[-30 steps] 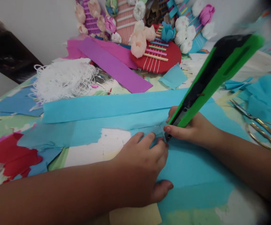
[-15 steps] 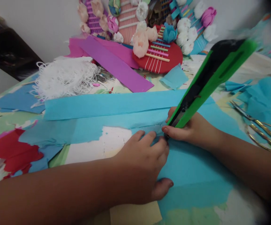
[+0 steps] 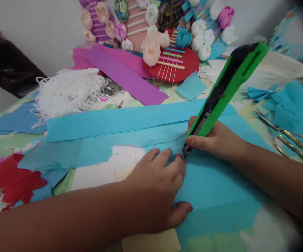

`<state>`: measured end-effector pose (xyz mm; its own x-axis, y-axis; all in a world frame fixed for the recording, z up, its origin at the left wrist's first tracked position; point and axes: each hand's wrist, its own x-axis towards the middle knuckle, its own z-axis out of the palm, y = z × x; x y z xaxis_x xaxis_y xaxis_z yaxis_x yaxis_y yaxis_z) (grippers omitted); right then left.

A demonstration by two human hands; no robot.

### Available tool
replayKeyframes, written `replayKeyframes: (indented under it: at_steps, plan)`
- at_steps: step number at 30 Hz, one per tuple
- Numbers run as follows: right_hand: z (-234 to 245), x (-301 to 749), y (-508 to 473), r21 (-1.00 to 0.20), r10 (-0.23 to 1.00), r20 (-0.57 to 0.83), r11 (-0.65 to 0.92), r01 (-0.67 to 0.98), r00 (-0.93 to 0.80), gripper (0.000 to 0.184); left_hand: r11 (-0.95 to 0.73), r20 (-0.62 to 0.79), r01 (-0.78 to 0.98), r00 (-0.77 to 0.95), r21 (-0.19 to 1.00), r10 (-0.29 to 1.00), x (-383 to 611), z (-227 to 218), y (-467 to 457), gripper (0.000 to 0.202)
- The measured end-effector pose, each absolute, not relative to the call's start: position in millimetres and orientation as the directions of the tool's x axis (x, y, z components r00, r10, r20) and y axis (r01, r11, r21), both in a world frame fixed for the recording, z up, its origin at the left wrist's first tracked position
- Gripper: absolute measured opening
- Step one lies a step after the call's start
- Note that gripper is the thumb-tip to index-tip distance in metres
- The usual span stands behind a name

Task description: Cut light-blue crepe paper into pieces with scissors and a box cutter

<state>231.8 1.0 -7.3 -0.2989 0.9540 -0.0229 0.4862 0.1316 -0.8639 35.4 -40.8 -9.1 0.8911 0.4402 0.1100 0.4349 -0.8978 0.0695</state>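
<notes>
My right hand (image 3: 217, 140) grips a green and black box cutter (image 3: 223, 94) low on its body, tilted with the handle toward the upper right. The cutter's tip meets the light blue crepe paper (image 3: 214, 185) beside the fingers of my left hand (image 3: 162, 189). That left hand rests palm down on the paper, fingers stretched and thumb apart. A small slit and crease show in the paper just above its fingertips. A folded blue strip (image 3: 120, 119) lies across the sheet behind both hands.
Gold-handled scissors (image 3: 285, 134) lie at the right by crumpled blue paper (image 3: 293, 105). White string (image 3: 70, 91) is heaped at the back left, near a purple strip (image 3: 127, 77). A red disc (image 3: 185, 66) with flowers stands behind. Red paper scraps (image 3: 17, 175) lie at left.
The box cutter's tip has shifted slightly down and its handle leans a little further left in view. The left hand stays pressed on the paper. The whole view has moved slightly.
</notes>
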Motion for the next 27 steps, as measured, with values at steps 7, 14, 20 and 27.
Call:
replayKeyframes:
  at_steps: [7,14,20,27]
  plan:
    - [-4.8,229.7,-1.0,-0.865,0.936,-0.058,0.126,0.485,-0.347,0.036,-0.902,0.113,0.428,0.895,0.054,0.431,35.0,-9.0,-40.2,0.059]
    - [-5.3,229.3,-1.2,-0.850,0.934,-0.053,0.143,0.506,-0.353,0.033,-0.898,0.147,0.435,0.886,0.060,0.439,35.0,-12.7,-42.4,0.057]
    - [-2.7,225.1,-6.1,-0.805,0.946,-0.066,0.138,0.577,-0.318,0.029,-0.900,0.162,0.432,0.886,0.051,0.434,35.8,-13.1,-42.1,0.058]
    - [0.0,223.1,-10.1,-0.754,0.926,-0.015,0.237,0.612,-0.377,0.029,-0.898,0.128,0.434,0.889,0.074,0.440,36.3,-10.8,-41.4,0.057]
